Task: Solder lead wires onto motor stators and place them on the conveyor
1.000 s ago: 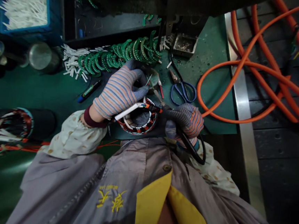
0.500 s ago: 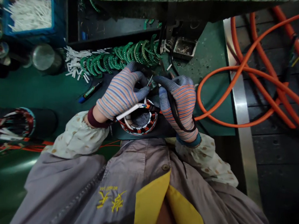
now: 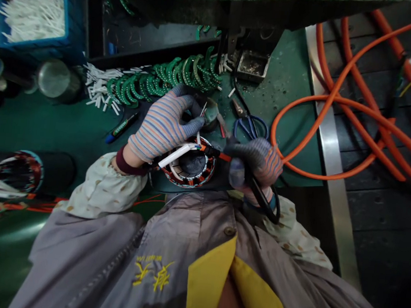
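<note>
My left hand (image 3: 170, 124), in a striped glove with grey fingertips, pinches a thin wire (image 3: 203, 110) above a ring-shaped motor stator (image 3: 209, 171). White sleeving (image 3: 178, 155) and an orange lead (image 3: 225, 157) lie across the stator's top. To the right of it, my right hand (image 3: 257, 163), in a matching glove, is curled and blurred by motion. A tool with a black loop-shaped handle (image 3: 264, 200) is in that hand; its working end is hard to make out. Just beyond the fingers lie blue-handled pliers (image 3: 251, 127) and a small round pot (image 3: 211, 115).
Green curved strips (image 3: 184, 73) and white tubes (image 3: 101, 85) lie behind my hands. A marker (image 3: 121, 126) rests at left, near another stator (image 3: 33, 175). Upper left stands a blue bin (image 3: 70, 27) of white tubes. Thick orange cables (image 3: 326, 112) coil over the right table edge.
My right hand has moved right and toward my body, away from the wire, with the black-handled tool. The blue-handled pliers now show. My left hand stays pinched on the wire.
</note>
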Available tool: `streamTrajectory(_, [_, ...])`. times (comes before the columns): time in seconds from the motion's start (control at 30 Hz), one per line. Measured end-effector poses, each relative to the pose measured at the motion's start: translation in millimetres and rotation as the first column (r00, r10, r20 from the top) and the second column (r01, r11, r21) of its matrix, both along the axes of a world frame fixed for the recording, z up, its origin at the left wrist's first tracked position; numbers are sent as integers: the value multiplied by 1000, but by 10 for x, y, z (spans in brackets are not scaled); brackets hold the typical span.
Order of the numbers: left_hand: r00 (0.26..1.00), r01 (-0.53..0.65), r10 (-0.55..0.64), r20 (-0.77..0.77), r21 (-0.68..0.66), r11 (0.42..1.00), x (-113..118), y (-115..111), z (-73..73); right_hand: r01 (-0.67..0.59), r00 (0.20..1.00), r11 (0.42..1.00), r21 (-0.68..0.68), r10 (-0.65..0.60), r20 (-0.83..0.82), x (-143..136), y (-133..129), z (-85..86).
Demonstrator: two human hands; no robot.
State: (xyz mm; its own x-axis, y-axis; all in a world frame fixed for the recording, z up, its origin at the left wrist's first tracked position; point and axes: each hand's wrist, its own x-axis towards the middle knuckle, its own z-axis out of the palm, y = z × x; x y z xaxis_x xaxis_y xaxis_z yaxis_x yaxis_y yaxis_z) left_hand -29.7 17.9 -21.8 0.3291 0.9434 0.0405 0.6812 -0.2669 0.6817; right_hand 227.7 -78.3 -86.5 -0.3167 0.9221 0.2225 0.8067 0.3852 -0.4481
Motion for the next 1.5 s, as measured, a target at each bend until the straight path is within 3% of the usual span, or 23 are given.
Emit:
streamTrajectory(0.13, [997,61,-63,-52,-23,998,-68,41,14,-42,982,988,149,69,-179,118,-150,-159])
streamTrajectory(0.27, [987,91,-95,-130,-42,995,-96,59,80,-37,982,980,194,72,-176,90,-102,-148])
streamTrajectory(0.43, [960,76,-80,-267,-25,997,-34,17,157,25,944,894,447,126,-304,-17,-6,-135])
streamTrajectory(0.53, [948,67,-72,-309,-25,997,11,-10,183,58,924,859,509,148,-354,-42,39,-137])
streamTrajectory(0.73, [942,61,-54,-330,12,998,34,-39,175,138,931,870,472,49,-363,-42,-12,-124])
streamTrajectory(0.9, [934,67,-51,-354,34,997,35,-12,153,402,762,838,368,-84,-642,-549,-121,-105])
streamTrajectory(0.97, [933,81,-65,-353,30,996,27,7,147,427,764,840,334,-137,-630,-750,-63,-110])
streamTrajectory(1.03, [935,98,-82,-344,31,995,9,24,135,382,814,883,273,-182,-552,-800,60,-98])
streamTrajectory(1.13, [946,120,-102,-307,42,992,-31,48,101,285,897,953,101,-229,-379,-600,259,-16])
streamTrajectory(1.27, [959,152,-137,-247,43,987,-113,115,39,186,970,979,79,-171,-172,-315,385,167])
streamTrajectory(1.37, [970,189,-184,-159,14,982,-210,187,15,119,991,993,16,-118,-63,-305,405,256])
streamTrajectory(1.5, [977,214,-214,5,-55,975,-306,241,36,128,988,992,-23,-130,-89,-358,408,250])
